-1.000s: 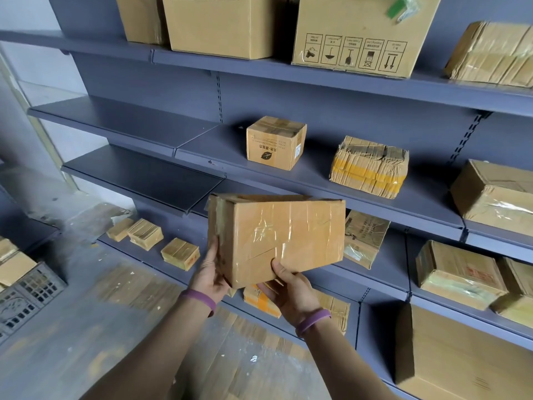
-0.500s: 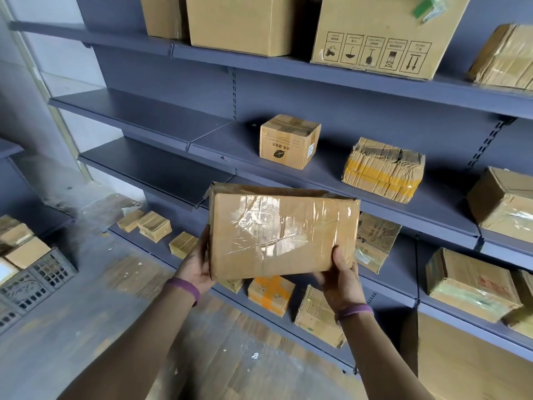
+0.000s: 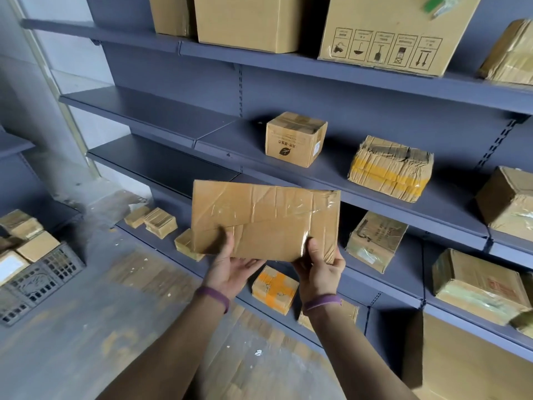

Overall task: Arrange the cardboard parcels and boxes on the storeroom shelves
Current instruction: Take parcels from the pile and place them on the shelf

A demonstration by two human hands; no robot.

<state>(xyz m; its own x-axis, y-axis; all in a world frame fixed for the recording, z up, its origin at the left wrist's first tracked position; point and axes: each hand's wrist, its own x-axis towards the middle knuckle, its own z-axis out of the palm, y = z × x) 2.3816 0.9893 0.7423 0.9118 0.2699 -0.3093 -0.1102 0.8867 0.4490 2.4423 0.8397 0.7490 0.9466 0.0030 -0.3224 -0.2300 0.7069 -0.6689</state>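
Note:
A flat taped cardboard parcel (image 3: 265, 219) hangs in front of the blue-grey shelving, its broad face towards me. My left hand (image 3: 232, 268) holds its lower edge from below, thumb on the front. My right hand (image 3: 318, 268) grips the lower right corner, thumb on the face. On the middle shelf (image 3: 219, 140) behind stand a small cube box with a leaf mark (image 3: 294, 140) and a crumpled parcel with yellow tape (image 3: 389, 168). The left parts of that shelf and of the shelf below (image 3: 150, 160) are bare.
Large cartons (image 3: 389, 33) fill the top shelf. More parcels (image 3: 372, 241) sit on the lower shelves at right, and small packets (image 3: 160, 222) plus an orange-taped one (image 3: 274, 288) on the bottom shelf. A grey crate (image 3: 34, 281) with boxes stands on the floor at left.
The parcel has been turned in my hands, showing a different face. My right hand shifted from the right side to the lower right corner; my left hand moved under the lower edge.

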